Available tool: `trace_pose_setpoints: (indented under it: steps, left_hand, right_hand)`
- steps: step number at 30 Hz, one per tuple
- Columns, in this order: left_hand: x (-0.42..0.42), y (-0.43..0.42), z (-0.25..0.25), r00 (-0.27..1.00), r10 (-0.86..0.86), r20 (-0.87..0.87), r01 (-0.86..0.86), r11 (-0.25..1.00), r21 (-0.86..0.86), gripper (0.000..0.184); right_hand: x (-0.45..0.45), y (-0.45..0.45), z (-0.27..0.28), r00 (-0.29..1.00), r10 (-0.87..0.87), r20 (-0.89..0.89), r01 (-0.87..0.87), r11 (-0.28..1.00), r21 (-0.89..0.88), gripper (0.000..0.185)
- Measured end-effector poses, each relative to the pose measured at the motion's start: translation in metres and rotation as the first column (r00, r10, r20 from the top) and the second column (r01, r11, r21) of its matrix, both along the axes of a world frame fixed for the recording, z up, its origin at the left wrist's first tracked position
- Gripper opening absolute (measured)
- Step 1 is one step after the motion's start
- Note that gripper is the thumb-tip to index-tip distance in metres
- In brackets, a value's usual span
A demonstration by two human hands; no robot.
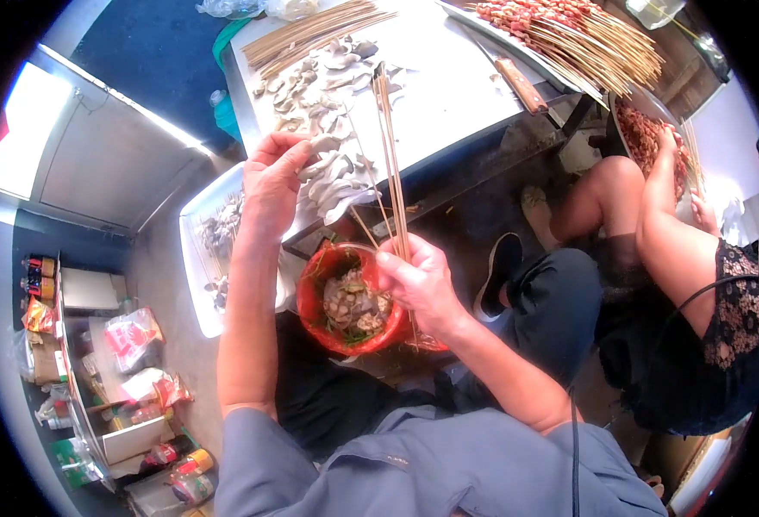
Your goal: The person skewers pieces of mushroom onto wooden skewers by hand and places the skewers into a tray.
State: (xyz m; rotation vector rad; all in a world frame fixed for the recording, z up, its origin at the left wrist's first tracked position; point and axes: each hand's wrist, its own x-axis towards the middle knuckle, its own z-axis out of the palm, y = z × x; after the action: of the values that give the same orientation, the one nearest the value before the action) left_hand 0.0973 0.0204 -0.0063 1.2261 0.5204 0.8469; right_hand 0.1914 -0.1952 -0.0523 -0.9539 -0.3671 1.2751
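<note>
My left hand [276, 177] is raised over the table's near edge, thumb and fingers pinched on a pale grey oyster mushroom piece [317, 160]. Just below it, several mushroom pieces [334, 191] sit close together and look threaded on a skewer leading down to my right hand. My right hand [421, 283] is closed around several bamboo skewers [390, 164], most pointing up, their far tips dark. Beneath my hands stands a red bucket [309, 302] containing wet mushroom-like pieces and green bits. Loose mushroom pieces [291, 90] lie on the white table [457, 95].
Bare skewers [310, 36] lie at the table's back left. A tray of meat skewers [569, 39] and a wooden-handled knife [521, 84] are at right. Another person's arm [664, 207] reaches into a meat bowl [625, 129]. A white tub [203, 284] holds finished-looking skewers.
</note>
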Motion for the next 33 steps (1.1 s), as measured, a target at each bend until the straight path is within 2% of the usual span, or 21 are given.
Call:
trace_pose_setpoints:
  steps: [2,7,9,13,15,16,18,22,26,29,31,33]
  left_hand:
    - [-0.001,0.001,-0.001,0.999,-0.025,0.039,0.026,0.999,-0.043,0.006]
    - [0.003,-0.007,-0.006,0.998,-0.059,0.018,0.06,0.998,-0.029,0.009]
    - [0.003,-0.012,-0.006,1.0,-0.01,0.028,0.013,0.994,-0.112,0.01]
    - [0.007,-0.032,-0.003,0.996,-0.01,0.084,0.028,0.976,-0.218,0.011]
    - [0.012,-0.046,-0.002,0.999,0.037,-0.037,-0.039,0.998,-0.045,0.012]
    - [0.015,-0.054,-0.001,0.998,0.047,-0.04,-0.048,0.999,-0.025,0.013]
    - [0.019,-0.061,-0.008,0.998,0.031,-0.047,-0.032,0.999,-0.017,0.013]
    - [0.027,-0.083,-0.011,0.995,0.022,-0.098,-0.018,0.999,0.036,0.012]
    - [0.029,-0.091,-0.02,0.991,-0.008,-0.131,0.016,0.998,0.055,0.011]
    - [0.029,-0.091,-0.026,0.99,-0.07,-0.122,0.073,0.997,0.017,0.011]
    - [0.03,-0.092,-0.026,0.992,-0.057,-0.113,0.059,0.998,0.015,0.011]
    - [0.029,-0.092,-0.019,0.994,-0.038,-0.102,0.039,0.999,0.016,0.011]
  right_hand:
    - [0.001,0.001,-0.001,1.0,-0.007,0.002,0.007,1.0,0.001,0.007]
    - [0.004,-0.001,0.0,0.999,-0.033,0.011,0.033,0.999,-0.024,0.008]
    - [0.006,-0.002,0.002,1.0,-0.008,-0.004,0.008,1.0,-0.028,0.008]
    - [0.01,-0.002,0.004,1.0,-0.014,0.02,0.015,0.999,-0.044,0.009]
    - [0.009,-0.001,0.002,0.995,-0.073,0.061,0.073,0.997,-0.005,0.009]
    - [0.008,0.001,0.0,0.995,-0.077,0.064,0.078,0.997,-0.009,0.009]
    - [0.005,0.006,-0.004,0.964,-0.201,0.171,0.196,0.979,0.045,0.007]
    - [0.009,0.004,-0.006,0.933,-0.258,0.252,0.242,0.966,0.092,0.007]
    - [0.014,-0.002,-0.005,0.926,-0.255,0.279,0.243,0.967,0.077,0.007]
    - [0.013,-0.004,-0.008,0.938,-0.254,0.235,0.245,0.967,0.067,0.007]
    - [0.012,-0.003,-0.004,0.935,-0.289,0.207,0.286,0.957,0.044,0.006]
    - [0.015,-0.002,0.003,0.949,-0.253,0.186,0.247,0.967,0.055,0.006]
